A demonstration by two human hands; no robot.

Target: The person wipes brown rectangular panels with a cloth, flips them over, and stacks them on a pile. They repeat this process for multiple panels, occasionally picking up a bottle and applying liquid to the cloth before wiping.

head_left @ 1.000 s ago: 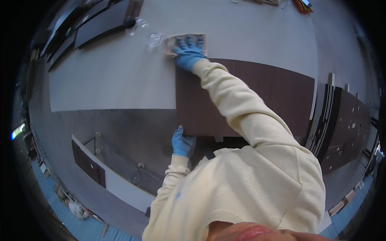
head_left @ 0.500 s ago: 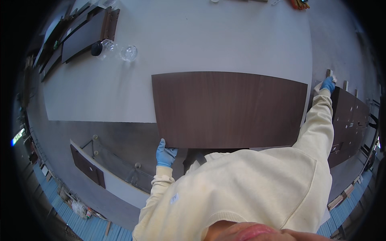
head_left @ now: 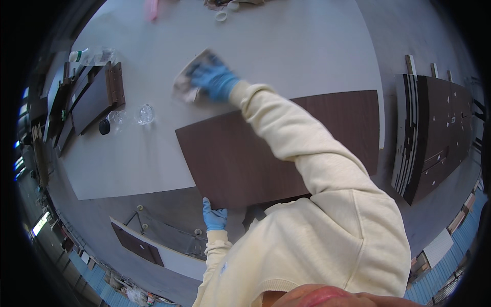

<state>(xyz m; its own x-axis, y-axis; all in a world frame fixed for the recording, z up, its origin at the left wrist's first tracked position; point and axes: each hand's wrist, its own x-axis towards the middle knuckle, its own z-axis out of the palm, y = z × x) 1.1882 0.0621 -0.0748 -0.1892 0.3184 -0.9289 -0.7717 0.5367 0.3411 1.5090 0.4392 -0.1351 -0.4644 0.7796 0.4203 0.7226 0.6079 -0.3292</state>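
A dark brown wood-grain panel (head_left: 245, 169) lies flat on the white tabletop (head_left: 307, 46), its near edge toward my body. My left hand (head_left: 215, 216), in a blue glove, grips the panel's near left corner, thumb on top and the fingers partly hidden below. My right hand (head_left: 216, 82), also gloved in blue, is over the tabletop past the panel's far left edge. It is closed on a crumpled light rag (head_left: 186, 92) with dark smudges; motion blurs both. My right forearm crosses above the panel and hides part of it.
Clear plastic bottles (head_left: 146, 114) lie at left beside a stack of brown panels (head_left: 92, 100). More brown panels (head_left: 445, 133) are stacked at right. A white cap (head_left: 221, 16) lies at the far side. Below left stands a wheeled cart (head_left: 174, 230).
My right hand has swung from the panel's far right side across to its left, carrying the rag. My left hand still holds the near left corner. The view has turned.
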